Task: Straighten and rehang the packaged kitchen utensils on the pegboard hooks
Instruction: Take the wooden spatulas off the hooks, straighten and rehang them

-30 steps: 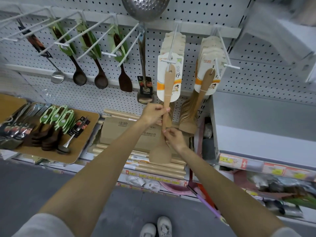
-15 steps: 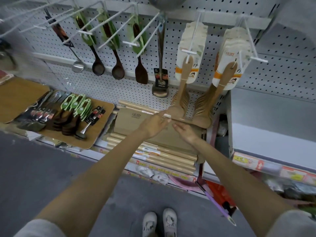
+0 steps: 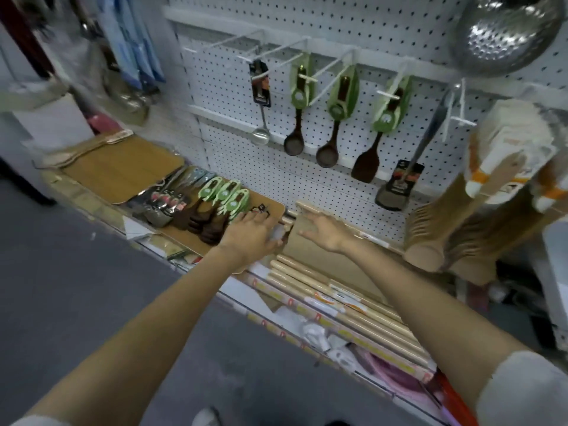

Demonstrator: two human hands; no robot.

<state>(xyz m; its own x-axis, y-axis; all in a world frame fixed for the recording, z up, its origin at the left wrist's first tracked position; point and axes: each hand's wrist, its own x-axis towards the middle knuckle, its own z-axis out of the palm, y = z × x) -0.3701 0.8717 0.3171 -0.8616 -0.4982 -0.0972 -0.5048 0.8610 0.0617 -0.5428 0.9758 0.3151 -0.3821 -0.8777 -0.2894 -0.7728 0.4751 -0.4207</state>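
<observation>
Packaged kitchen utensils (image 3: 222,199) on green cards are laid in a row on a wooden board (image 3: 184,239), just to the far left of the left hand (image 3: 249,235). That hand is lowered over the board's near right corner with its fingers bent down onto a black-carded utensil (image 3: 261,209). A blurred grey shape is seen under the thumb, and whether anything is gripped cannot be told. The right hand (image 3: 324,232) is held just to the right of the left one, apart from it. Its fingers are loosely spread and nothing is held in them, above a cardboard box (image 3: 310,256). Rolling pins (image 3: 307,279) are stacked below the right wrist. Beyond both hands, on the pegboard (image 3: 368,32), three green-carded dark wooden spoons (image 3: 336,103) are hung from white hooks (image 3: 325,73). A metal ladle (image 3: 261,133) is hung to their left. A black-carded turner (image 3: 399,186) and pale wooden spatulas (image 3: 498,192) are hung up and to the right of the right hand.
</observation>
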